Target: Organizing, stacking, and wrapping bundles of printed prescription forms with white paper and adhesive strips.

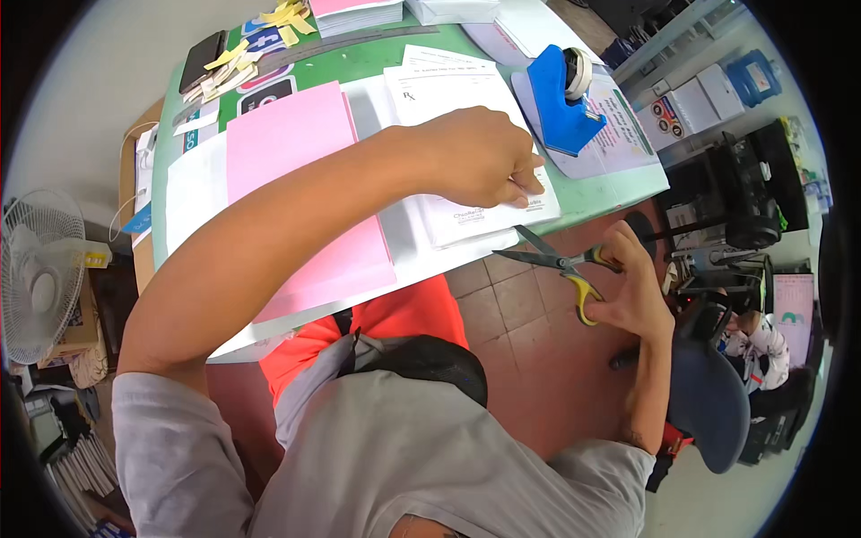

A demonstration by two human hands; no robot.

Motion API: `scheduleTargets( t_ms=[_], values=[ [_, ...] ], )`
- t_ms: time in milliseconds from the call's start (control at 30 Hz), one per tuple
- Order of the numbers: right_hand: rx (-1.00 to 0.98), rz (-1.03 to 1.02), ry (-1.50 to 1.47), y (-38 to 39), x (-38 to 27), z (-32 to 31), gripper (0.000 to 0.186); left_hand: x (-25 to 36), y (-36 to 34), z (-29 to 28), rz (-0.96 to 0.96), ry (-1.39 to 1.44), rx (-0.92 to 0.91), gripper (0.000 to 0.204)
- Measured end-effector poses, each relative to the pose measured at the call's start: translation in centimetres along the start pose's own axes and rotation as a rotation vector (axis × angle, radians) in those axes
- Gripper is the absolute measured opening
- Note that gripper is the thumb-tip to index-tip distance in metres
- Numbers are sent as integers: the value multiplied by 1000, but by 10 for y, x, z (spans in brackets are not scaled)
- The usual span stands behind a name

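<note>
Across the table reaches my left hand (484,157), palm down on a stack of white printed forms (448,92). Its fingers are bent and drawn together near the stack's right edge; what lies between them, if anything, is hidden. Off the table's front edge, my right hand (635,285) grips a pair of scissors (563,263) by yellow and black handles. The scissor blades are spread apart and point left, close below the forms. Beside the left hand stands a blue tape dispenser (552,103) with a roll in it.
Pink sheets (278,134) and white paper lie under my left forearm on the green table (610,199). Farther back are a metal ruler (359,42), paper scraps (235,72) and a dark phone (203,61). A fan (40,278) stands left, an office chair (708,394) right.
</note>
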State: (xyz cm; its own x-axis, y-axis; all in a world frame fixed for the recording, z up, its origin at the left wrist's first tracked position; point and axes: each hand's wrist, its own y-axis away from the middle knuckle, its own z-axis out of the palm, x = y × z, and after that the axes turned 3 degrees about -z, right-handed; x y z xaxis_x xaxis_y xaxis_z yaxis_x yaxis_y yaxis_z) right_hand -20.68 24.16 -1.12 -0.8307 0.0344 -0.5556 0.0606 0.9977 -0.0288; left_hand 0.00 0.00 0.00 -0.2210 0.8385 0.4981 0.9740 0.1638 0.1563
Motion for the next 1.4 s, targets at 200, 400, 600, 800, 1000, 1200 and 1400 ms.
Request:
scheduleTargets(
  t_ms=[200,400,600,800,1000,1200,1400],
  values=[
    [-18,-106,-119,-7,-11,22,51,-7,0,0,78,-47,22,31],
    [-205,-19,-118,11,10,8,54,-16,11,7,123,-28,99,47],
    [45,148,-370,65,35,-25,64,40,59,42,172,-342,314,75],
    [259,241,-319,45,71,-4,43,18,131,27,38,-180,361,75],
    [318,106,-44,12,92,5,31,2,214,9,-333,-53,374,79],
    [292,34,61,-17,77,9,31,-5,227,30,-324,2,458,65],
    [344,36,131,-42,62,9,39,-1,229,32,-273,-35,478,53]
  ],
)
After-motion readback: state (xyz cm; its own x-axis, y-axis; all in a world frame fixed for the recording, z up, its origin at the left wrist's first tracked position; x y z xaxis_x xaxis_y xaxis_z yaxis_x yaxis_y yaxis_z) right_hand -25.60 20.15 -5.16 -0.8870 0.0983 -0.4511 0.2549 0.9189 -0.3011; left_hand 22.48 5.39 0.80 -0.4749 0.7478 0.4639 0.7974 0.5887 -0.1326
